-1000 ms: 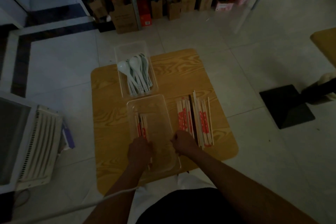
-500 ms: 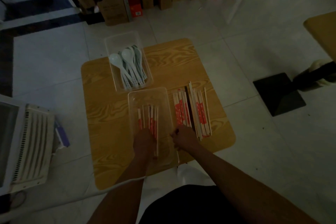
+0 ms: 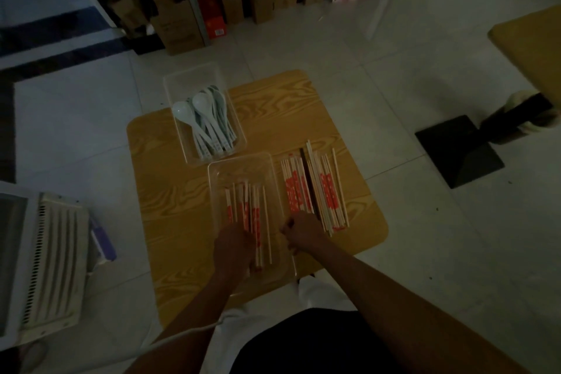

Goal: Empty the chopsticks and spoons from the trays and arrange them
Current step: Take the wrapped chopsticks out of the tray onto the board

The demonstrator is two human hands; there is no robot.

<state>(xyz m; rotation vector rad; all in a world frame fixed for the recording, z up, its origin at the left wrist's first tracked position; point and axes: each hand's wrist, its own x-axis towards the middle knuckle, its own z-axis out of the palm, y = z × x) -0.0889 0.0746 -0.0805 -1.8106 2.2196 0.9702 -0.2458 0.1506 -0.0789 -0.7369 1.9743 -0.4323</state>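
A clear plastic tray (image 3: 243, 165) sits at the near middle of the wooden table (image 3: 285, 106), holding several red-and-wood chopsticks (image 3: 252, 209). My left hand (image 3: 233, 249) is inside this tray, its fingers closed round the near ends of some chopsticks. My right hand (image 3: 303, 232) grips the tray's right rim with curled fingers. To the right of the tray, a row of chopsticks (image 3: 315, 188) lies on the table. A second clear tray (image 3: 179, 85) further back holds several white spoons (image 3: 206, 121).
A white slatted appliance (image 3: 51, 264) stands on the floor at the left. Cardboard boxes (image 3: 179, 27) and a shelf line the back wall. A black table base (image 3: 458, 152) and another wooden table (image 3: 531, 48) are at the right.
The chopsticks in the near tray have spread out and shifted toward its middle, with my left hand moved in over their near ends. My right hand stayed on the tray's rim.
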